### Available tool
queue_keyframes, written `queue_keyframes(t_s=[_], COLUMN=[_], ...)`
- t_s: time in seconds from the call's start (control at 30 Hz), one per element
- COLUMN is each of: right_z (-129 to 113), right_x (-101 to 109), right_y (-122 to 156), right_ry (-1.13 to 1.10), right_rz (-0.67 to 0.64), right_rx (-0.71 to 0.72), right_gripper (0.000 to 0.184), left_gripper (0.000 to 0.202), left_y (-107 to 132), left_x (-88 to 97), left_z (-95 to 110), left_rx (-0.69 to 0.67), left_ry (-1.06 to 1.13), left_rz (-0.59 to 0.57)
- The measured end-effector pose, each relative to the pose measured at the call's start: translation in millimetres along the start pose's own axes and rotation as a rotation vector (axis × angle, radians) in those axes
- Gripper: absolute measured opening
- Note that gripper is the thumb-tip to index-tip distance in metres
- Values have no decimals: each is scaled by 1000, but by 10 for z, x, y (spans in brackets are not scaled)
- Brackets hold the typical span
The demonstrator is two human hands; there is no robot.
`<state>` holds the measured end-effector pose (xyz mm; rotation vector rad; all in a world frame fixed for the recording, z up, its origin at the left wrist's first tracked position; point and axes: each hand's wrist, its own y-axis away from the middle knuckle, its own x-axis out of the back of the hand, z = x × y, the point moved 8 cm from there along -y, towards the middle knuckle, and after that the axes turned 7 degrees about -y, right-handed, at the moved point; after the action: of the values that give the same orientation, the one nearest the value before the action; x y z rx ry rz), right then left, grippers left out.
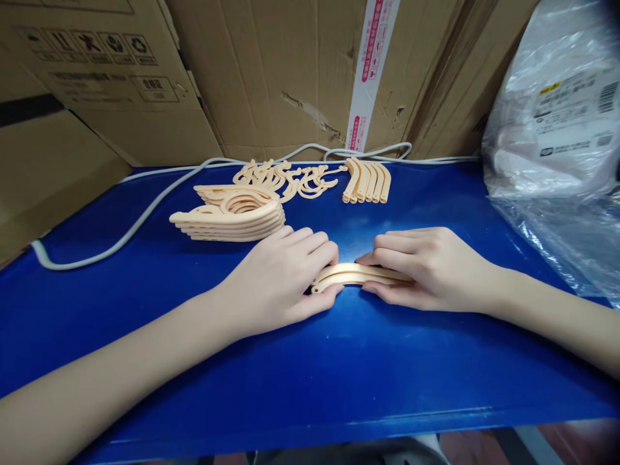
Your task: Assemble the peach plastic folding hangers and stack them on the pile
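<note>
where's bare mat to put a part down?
Free: near strip of blue mat before both hands; left area between white cable and left forearm. Crowded: far edge with stacked hangers, loose hooks, curved pieces; right side under plastic bag.

Small factory or packing workshop, assembly station. Blue table (145, 303) backed by stacked cardboard boxes (271, 71) with shipping symbols and printed tape. Just beyond the left grip (281, 278): batches of identical peach plastic parts, a flat stack (227, 216), loose hooks (285, 177), a row of curved pieces (367, 181). Beyond the right grip (426, 268): labelled plastic bag (557, 116).
</note>
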<state>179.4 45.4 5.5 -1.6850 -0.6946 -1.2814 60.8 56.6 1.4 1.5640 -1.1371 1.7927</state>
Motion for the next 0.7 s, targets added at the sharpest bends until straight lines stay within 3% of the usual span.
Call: queue_keyframes(t_s=[0.33,0.57,0.7], right_z=[11,-80,125], right_x=[6,95,249], right_y=[-12,-82,-251], right_ry=[-23,190,286], right_rz=[-31,-40,-24], right_rx=[-8,53,-29], right_gripper=[27,41,42], left_gripper=[13,15,16], left_y=[-13,14,18], left_x=[-24,39,55], left_z=[-43,-15,-24], left_rx=[98,131,145], left_ry=[77,57,55], left_rz=[-39,-10,-21])
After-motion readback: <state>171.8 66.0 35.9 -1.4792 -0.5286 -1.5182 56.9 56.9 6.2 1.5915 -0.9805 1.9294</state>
